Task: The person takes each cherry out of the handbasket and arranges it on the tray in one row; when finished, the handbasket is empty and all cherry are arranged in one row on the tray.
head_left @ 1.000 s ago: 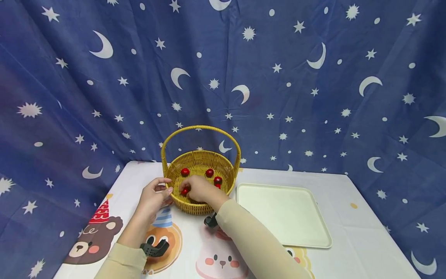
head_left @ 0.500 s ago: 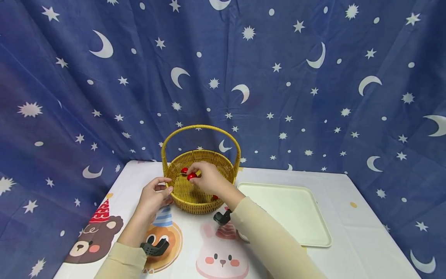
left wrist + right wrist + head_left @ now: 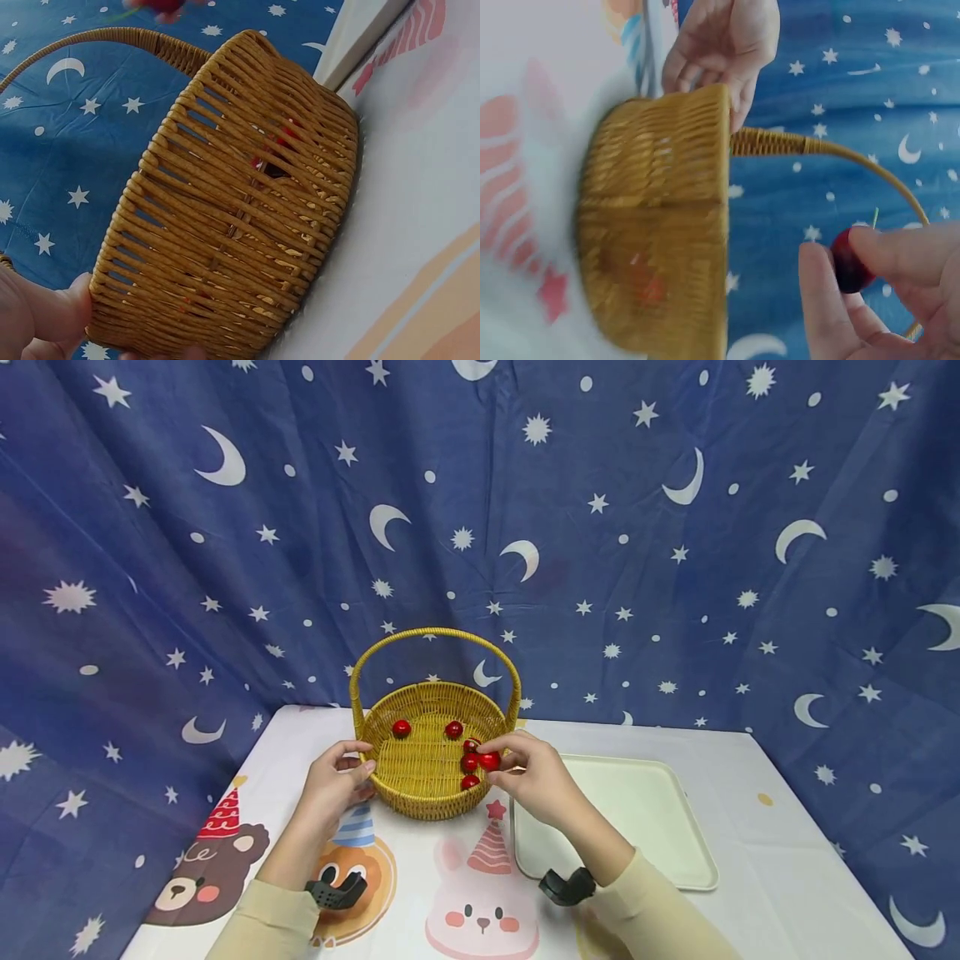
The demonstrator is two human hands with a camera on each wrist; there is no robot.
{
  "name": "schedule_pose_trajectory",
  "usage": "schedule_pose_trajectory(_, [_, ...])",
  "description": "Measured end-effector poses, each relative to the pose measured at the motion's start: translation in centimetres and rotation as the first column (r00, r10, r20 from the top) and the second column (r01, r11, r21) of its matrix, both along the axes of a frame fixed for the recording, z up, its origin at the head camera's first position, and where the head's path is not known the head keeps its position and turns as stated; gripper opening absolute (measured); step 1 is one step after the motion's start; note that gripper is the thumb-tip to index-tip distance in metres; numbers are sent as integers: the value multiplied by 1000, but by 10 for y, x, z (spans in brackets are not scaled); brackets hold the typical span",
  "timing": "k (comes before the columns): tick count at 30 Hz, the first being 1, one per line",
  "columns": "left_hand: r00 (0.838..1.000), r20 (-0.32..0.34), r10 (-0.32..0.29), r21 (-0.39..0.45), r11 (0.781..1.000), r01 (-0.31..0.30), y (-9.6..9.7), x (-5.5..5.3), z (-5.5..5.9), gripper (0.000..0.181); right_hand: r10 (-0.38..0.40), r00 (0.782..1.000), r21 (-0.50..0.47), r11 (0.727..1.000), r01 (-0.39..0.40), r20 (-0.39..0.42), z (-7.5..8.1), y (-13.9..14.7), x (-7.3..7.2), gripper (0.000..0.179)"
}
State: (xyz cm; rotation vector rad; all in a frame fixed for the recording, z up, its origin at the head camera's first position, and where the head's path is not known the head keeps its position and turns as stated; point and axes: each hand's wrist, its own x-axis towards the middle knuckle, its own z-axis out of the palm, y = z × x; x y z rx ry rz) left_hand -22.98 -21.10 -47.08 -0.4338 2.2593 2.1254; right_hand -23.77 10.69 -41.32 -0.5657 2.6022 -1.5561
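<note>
The right hand [image 3: 540,777] was nearly closed, thumb and fingers pinching one cherry [image 3: 490,761] just above the right side of the wicker basket [image 3: 431,808]; the left hand [image 3: 333,781] was partly curled, holding the basket's left edge. Five loose cherries [image 3: 401,728] lay inside, three bunched to the right. The pinch looked like the weak point: so glossy a ball could slip from the fingertips if squeezed unevenly, then roll away. A brush against the arched handle [image 3: 435,632] could dislodge it too, and a tug from the left hand might tip the basket. The cherries were round and shiny red (the held one showed a thin green stem [image 3: 875,217]), the basket woven of yellow-brown strands. Beyond, a flat, smooth, cream tray [image 3: 615,818] with rounded corners lay on the cloth-covered desk [image 3: 757,860].
</note>
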Motion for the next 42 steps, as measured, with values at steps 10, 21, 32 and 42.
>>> schedule_pose_trajectory(10, [1000, 8, 10, 9, 1000, -10, -1, 1, 0, 40, -210, 977, 144, 967, 210, -16, -41, 49, -4, 33])
schedule_pose_trajectory(21, [1000, -4, 8, 22, 1000, -8, 0, -2, 0, 40, -191, 981, 309, 931, 193, -37, -74, 48, -24, 30])
schedule_pose_trajectory(32, [1000, -4, 6, 31, 1000, -6, 0, -2, -3, 39, -190, 979, 376, 904, 201, -67, -84, 47, -28, 35])
schedule_pose_trajectory(42, [1000, -3, 3, 32, 999, -3, 0, 0, -2, 39, -197, 973, 203, 955, 218, -117, -34, 37, -15, 49])
